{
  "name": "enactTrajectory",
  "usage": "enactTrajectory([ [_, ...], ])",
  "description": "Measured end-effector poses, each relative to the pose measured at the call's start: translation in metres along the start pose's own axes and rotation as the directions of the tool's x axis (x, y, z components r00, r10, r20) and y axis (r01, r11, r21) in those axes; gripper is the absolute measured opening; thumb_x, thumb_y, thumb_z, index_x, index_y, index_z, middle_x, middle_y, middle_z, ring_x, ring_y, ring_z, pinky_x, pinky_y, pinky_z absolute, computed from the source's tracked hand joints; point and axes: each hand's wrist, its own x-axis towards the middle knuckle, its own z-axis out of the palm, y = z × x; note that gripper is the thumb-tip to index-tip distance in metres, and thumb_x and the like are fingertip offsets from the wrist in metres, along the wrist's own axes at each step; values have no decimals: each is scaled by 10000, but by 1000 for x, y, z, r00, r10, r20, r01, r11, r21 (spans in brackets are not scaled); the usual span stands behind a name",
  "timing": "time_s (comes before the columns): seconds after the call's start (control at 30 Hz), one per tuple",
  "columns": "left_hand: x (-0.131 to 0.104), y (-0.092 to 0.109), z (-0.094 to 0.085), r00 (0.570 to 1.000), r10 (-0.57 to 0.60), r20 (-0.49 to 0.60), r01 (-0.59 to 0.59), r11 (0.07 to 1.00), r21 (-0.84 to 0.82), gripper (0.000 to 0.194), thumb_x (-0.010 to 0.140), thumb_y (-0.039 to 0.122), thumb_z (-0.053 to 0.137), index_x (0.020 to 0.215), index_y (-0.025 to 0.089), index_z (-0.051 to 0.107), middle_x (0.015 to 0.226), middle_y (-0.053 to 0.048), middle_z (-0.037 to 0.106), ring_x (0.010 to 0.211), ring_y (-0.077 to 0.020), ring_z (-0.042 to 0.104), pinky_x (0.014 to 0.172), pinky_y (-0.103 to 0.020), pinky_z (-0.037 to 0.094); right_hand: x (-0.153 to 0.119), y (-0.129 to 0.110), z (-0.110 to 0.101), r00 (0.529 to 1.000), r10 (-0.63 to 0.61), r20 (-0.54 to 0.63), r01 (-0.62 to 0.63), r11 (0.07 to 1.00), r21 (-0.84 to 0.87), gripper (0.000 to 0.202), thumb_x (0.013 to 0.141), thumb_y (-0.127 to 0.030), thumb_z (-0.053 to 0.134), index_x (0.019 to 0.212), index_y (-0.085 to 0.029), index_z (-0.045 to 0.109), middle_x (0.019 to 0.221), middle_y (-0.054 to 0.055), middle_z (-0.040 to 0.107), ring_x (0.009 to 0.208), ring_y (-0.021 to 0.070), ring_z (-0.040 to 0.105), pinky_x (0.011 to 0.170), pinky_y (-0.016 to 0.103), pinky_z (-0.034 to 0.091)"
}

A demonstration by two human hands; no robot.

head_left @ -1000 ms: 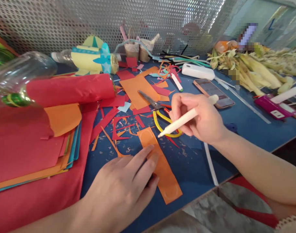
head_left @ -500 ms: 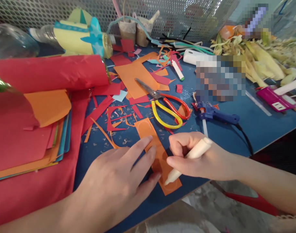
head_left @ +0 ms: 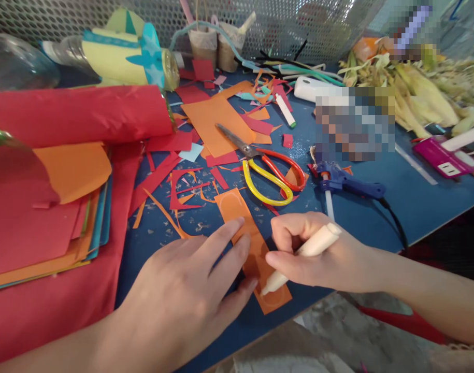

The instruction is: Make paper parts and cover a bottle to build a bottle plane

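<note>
A narrow orange paper strip [head_left: 256, 243] lies slantwise near the table's front edge, with a faint pale rounded outline at each end. My left hand [head_left: 190, 285] rests over its left side, fingers stretched out and pressing on the paper. In my right hand [head_left: 314, 254] is a white marker [head_left: 318, 241], gripped between thumb and fingers. The marker's tip touches the strip's near end, close to my left thumb. Just beyond the strip are scissors [head_left: 248, 150] with one red and one yellow handle, lying with their blades on a bigger orange sheet [head_left: 205, 119].
A blue glue gun [head_left: 338, 181] lies to the right, its cord running off the edge. Red and orange scraps [head_left: 182, 189] litter the middle. Stacked coloured paper [head_left: 30, 233], a red-wrapped bottle [head_left: 81, 116] and a yellow bottle rocket [head_left: 116, 59] fill the left; dried husks [head_left: 423, 93] lie right.
The marker tip has shifted slightly left along the strip's near end, moved by my right hand. A curved pale line there shows more fully. My left hand stays in place.
</note>
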Motion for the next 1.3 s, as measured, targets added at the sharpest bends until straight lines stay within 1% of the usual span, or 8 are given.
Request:
enactTrajectory([
  [0.2, 1, 0, 1, 1000, -2, -6, 2, 1000, -2, 236, 868, 248, 523, 1027, 105, 624, 1106, -173, 700, 619, -247, 693, 454, -393, 562, -1, -1, 1, 999, 15, -35, -13, 999, 42, 315, 818, -196, 587, 600, -204, 360, 530, -91, 351, 453, 54, 275, 395, 189, 210],
  [0.33, 1, 1, 0, 1000, -16, 2, 16, 1000, 6, 258, 874, 256, 515, 1043, 105, 639, 1106, -162, 706, 632, -245, 701, 458, -390, 569, 0, -3, 0, 970, 4, -243, 13, 997, 70, 328, 794, -149, 531, 556, -215, 317, 455, -97, 325, 397, 51, 270, 376, 201, 192],
  [0.4, 1, 1, -1, 1000, -18, 13, 18, 1000, 4, 277, 872, 258, 520, 1064, 102, 643, 1115, -163, 703, 642, -247, 704, 469, -395, 575, 0, -4, -2, 957, 14, -290, 3, 998, 56, 329, 774, -130, 514, 537, -216, 303, 440, -98, 313, 388, 49, 263, 377, 205, 191],
  [0.6, 1, 1, -2, 1000, -21, 22, 21, 1000, 4, 283, 882, 261, 504, 1063, 102, 653, 1110, -162, 706, 646, -247, 709, 467, -394, 579, 1, -5, -5, 963, 45, -266, -48, 999, -4, 300, 720, -134, 502, 507, -212, 306, 444, -95, 287, 404, 49, 240, 385, 210, 182],
  [0.83, 4, 1, -3, 999, -13, 29, 13, 1000, 0, 275, 894, 250, 482, 1048, 101, 653, 1103, -163, 708, 652, -250, 714, 465, -391, 579, 2, -4, -5, 970, 53, -236, -60, 998, -23, 296, 726, -147, 501, 513, -217, 307, 454, -93, 283, 415, 57, 224, 385, 222, 172],
  [1.07, 2, 0, -1, 999, -16, 31, 15, 1000, 12, 285, 893, 265, 485, 1060, 106, 653, 1118, -155, 702, 661, -234, 710, 490, -372, 582, 3, -5, -5, 964, 57, -259, -73, 996, -52, 291, 720, -143, 500, 510, -211, 311, 456, -88, 295, 420, 57, 238, 388, 217, 180],
  [1.2, 2, 0, -1, 999, -21, 27, 21, 1000, 12, 281, 889, 262, 488, 1059, 106, 647, 1118, -155, 701, 668, -237, 709, 506, -377, 585, 1, -3, -5, 963, 32, -267, -28, 999, 19, 316, 751, -135, 513, 524, -213, 307, 445, -95, 292, 401, 54, 253, 388, 216, 191],
  [1.3, 3, 1, -1, 1000, -16, 20, 16, 1000, 15, 273, 892, 256, 475, 1048, 106, 642, 1105, -155, 706, 663, -241, 709, 494, -379, 580, -1, -2, -4, 976, 13, -219, 10, 994, 105, 328, 802, -160, 524, 560, -216, 309, 457, -100, 298, 397, 54, 261, 385, 212, 198],
])
